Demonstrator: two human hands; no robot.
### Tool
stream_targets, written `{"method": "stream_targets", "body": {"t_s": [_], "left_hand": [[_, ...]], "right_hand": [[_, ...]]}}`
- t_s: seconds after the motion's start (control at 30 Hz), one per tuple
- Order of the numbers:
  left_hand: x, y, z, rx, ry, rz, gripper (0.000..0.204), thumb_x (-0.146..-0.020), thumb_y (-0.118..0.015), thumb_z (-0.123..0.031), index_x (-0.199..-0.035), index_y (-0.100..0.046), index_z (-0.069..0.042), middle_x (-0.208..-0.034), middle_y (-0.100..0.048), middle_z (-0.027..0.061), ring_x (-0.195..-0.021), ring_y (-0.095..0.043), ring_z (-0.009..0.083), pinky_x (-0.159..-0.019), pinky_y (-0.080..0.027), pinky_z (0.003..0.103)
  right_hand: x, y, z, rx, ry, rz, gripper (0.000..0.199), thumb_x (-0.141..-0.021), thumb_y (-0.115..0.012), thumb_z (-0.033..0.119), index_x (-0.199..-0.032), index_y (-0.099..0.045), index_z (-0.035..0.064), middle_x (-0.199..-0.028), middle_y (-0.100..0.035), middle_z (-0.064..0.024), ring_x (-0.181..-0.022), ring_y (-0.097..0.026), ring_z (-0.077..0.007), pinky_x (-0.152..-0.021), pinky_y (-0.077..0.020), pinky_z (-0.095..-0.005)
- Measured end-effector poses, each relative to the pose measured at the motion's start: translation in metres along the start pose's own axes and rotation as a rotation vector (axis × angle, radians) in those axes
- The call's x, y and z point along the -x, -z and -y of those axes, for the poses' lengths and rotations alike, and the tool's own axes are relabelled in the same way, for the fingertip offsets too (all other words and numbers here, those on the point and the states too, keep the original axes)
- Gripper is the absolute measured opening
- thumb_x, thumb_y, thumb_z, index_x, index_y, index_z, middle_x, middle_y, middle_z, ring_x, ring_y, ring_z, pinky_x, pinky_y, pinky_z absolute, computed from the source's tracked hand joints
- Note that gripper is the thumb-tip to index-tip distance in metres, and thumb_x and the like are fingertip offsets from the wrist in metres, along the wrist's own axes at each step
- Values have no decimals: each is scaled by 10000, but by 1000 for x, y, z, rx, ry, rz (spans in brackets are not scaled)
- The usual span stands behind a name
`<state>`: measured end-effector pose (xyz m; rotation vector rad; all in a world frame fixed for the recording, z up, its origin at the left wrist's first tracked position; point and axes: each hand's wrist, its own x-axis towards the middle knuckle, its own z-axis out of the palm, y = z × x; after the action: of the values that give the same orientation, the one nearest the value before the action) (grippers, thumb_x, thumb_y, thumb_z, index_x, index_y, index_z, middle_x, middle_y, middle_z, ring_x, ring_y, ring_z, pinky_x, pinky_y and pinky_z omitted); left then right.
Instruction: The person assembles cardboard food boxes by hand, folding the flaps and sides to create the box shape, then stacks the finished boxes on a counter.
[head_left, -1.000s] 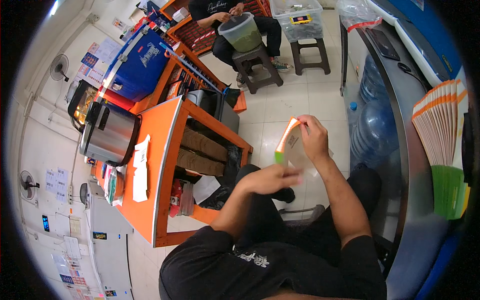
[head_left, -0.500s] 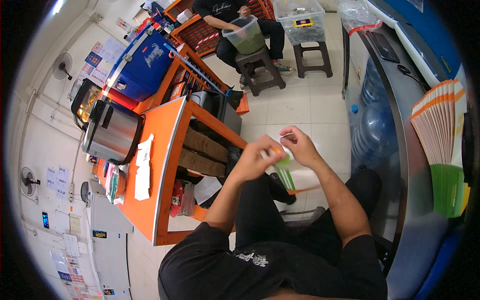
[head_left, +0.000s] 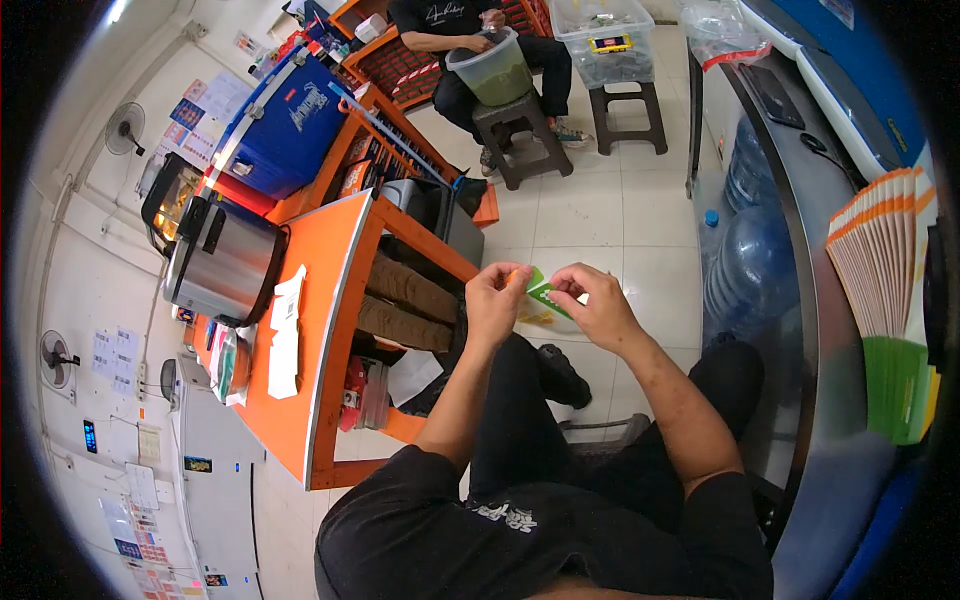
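In front of my knees, a small paper packet (head_left: 541,291) with green, orange and yellow parts is held up between both hands. The left hand (head_left: 492,305) pinches its left side between thumb and fingers. Opposite it, the right hand (head_left: 598,308) has thumb and fingertips on the packet's right edge. Much of the packet is hidden by my fingers. To my right, a fanned stack of similar-looking paper packets (head_left: 880,255), orange-edged and green at the near end, lies on the metal counter (head_left: 835,480).
At left stands an orange table (head_left: 335,250) with a steel cooker (head_left: 225,262) and torn white paper (head_left: 285,345). Large blue water bottles (head_left: 750,270) sit below the counter, which bears scissors (head_left: 825,150) and a phone (head_left: 772,97). Ahead, another person handles a green-filled tub (head_left: 495,75).
Both hands have come slightly lower and level with each other. The packet has turned, so a green face shows between the fingertips instead of a white, green-striped side hanging below.
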<state>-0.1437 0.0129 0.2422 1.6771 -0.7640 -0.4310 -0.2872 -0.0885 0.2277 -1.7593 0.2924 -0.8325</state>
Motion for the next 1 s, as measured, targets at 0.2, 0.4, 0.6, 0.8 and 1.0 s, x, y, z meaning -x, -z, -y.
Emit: {"method": "stream_targets", "body": {"t_s": [0.2, 0.4, 0.6, 0.8, 1.0], "left_hand": [[3, 1, -1, -91, -2, 63, 204, -837, -668, -167, -863, -657, 35, -730, -621, 17, -645, -530, 51, -575, -424, 205], [8, 2, -21, -185, 53, 221, 221, -853, -658, -189, -907, -671, 25, -741, -620, 16, -658, -521, 56, -580, -419, 211], [8, 9, -26, -115, 24, 297, 252, -897, -620, -210, -970, -679, 24, -788, -641, 21, -695, -541, 66, -629, -445, 213], [9, 13, -32, -203, -32, 367, 261, -903, -605, -186, -985, -667, 54, -839, -644, 51, -766, -548, 81, -684, -444, 227], [14, 12, -37, -193, 4, 362, 270, -902, -608, -203, -984, -672, 46, -795, -633, 20, -727, -529, 63, -639, -431, 221]], "right_hand": [[4, -5, -1, 226, 139, -51, 124, -777, -636, 19, -861, -546, 11, -815, -581, -87, -743, -606, -221, -643, -501, -318], [5, -12, -2, 159, 216, -200, 118, -767, -625, 5, -845, -537, 16, -824, -582, -106, -768, -597, -271, -690, -489, -353], [3, -9, 0, 135, 309, -223, 128, -772, -626, -30, -843, -528, 11, -862, -603, -109, -808, -604, -282, -698, -494, -356], [3, -9, -4, 150, 346, -175, 130, -773, -628, -36, -819, -514, 7, -864, -598, -114, -816, -604, -286, -692, -494, -353], [4, -10, 5, 9, 196, -106, 113, -793, -617, -23, -825, -511, -1, -899, -587, -127, -813, -603, -288, -697, -497, -346]]}}
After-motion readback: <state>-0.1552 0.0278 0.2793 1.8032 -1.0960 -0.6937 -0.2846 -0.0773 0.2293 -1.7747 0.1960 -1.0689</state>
